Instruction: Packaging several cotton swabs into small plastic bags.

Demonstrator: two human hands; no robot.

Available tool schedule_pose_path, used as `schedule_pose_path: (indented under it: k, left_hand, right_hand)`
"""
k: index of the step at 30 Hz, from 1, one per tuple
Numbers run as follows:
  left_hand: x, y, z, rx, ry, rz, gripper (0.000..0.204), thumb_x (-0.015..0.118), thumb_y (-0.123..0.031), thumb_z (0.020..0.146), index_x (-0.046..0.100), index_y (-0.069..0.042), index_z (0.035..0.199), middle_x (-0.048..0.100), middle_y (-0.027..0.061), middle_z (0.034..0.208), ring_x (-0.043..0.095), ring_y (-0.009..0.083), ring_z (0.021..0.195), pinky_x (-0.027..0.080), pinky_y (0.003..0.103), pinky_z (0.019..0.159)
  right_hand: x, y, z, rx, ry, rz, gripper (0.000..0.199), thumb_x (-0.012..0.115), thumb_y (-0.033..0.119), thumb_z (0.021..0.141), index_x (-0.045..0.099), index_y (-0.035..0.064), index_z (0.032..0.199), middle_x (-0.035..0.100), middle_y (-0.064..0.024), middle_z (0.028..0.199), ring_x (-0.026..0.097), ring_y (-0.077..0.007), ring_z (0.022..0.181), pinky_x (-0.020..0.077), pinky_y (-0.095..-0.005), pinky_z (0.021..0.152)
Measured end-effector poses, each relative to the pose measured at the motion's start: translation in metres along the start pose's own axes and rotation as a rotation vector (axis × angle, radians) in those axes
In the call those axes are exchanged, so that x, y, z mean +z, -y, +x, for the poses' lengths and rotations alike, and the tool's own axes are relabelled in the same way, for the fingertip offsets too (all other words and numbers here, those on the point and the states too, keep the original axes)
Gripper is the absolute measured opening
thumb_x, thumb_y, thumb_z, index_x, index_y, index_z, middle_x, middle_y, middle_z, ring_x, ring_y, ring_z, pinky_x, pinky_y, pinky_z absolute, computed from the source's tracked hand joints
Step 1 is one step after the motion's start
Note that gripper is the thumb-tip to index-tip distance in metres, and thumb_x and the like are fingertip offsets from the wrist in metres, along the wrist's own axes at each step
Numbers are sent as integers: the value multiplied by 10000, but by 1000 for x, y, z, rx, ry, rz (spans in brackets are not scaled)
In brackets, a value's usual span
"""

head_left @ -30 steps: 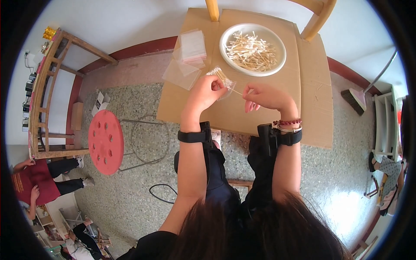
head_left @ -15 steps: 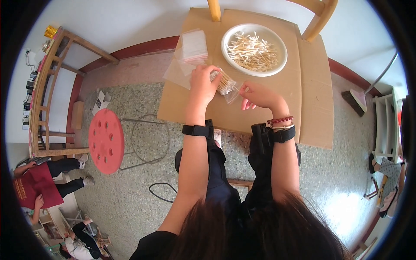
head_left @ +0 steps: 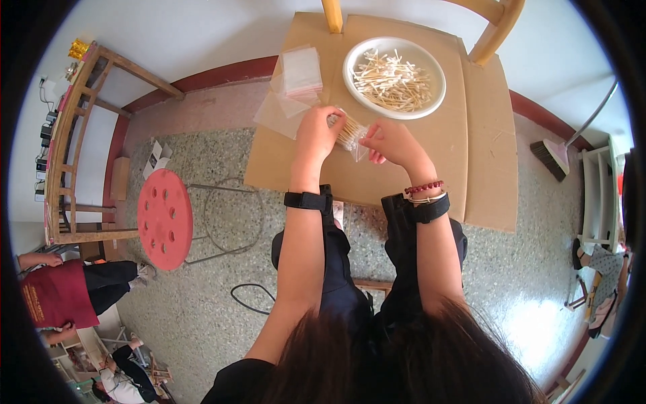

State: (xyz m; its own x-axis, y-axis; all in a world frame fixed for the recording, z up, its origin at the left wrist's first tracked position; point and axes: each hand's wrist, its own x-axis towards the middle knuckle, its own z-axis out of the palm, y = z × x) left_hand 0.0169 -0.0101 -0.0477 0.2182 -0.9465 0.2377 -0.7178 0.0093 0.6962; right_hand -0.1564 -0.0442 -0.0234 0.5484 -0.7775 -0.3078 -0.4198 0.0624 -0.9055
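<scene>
A small clear plastic bag of cotton swabs (head_left: 348, 132) lies slanted over the cardboard, its white tips and wooden sticks visible through the film. My left hand (head_left: 316, 138) grips its left end, thumb and fingers curled round it. At the other end, my right hand (head_left: 398, 145) is closed with fingertips pinching the bag's loose clear edge; the fingers partly cover it. Just beyond, a white bowl (head_left: 350, 82) holds a heap of loose cotton swabs (head_left: 396, 81). A stack of flat clear bags (head_left: 301, 71) sits past my left hand.
Brown cardboard (head_left: 486, 145) covers the work surface, with a wooden chair back (head_left: 494, 30) behind it. A red round stool (head_left: 165, 219) stands on the left. A broom (head_left: 553, 156) leans at the right. Other people, one in a dark red top (head_left: 59, 293), are at the lower left.
My right hand has moved left, closer to my left hand, and its fingers now meet the bag's edge. My left hand has shifted only slightly. The person at the left has moved a little.
</scene>
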Motion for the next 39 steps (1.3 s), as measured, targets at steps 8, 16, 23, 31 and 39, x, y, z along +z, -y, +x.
schedule_pose_path:
  k: [8,16,23,31,39]
  left_hand:
    - [1,-1,0,-81,-6,20,147,653,-126,739,640,-9,828,631,173,763,615,264,736,467,334,672]
    - [4,11,2,-35,-12,11,131,684,-125,706,650,-38,797,624,122,725,580,210,659,450,314,614]
    - [6,14,2,-43,20,-35,139,714,-108,684,657,-55,798,623,70,710,538,159,615,439,284,579]
    - [6,17,1,-68,23,-50,168,719,-97,679,658,-58,830,626,77,735,540,165,610,449,292,574]
    - [3,13,2,-82,9,-40,190,715,-97,680,655,-45,853,638,89,767,569,172,626,463,292,587]
  right_hand:
    - [-6,-12,0,43,82,82,162,581,103,819,531,-51,815,618,-126,652,617,-168,553,505,-262,492]
    - [-4,-4,1,100,95,-119,169,594,152,823,550,-10,801,621,-96,656,614,-142,565,489,-243,484]
    - [1,-5,3,10,-9,-117,168,619,126,772,606,-32,717,611,-96,579,601,-144,492,483,-254,469]
    - [-2,-2,1,-13,36,-103,172,588,125,784,631,-42,780,619,-110,595,616,-159,526,490,-267,489]
    - [-1,-1,2,39,67,-177,188,568,145,746,595,-27,676,613,-106,573,615,-166,521,501,-265,505]
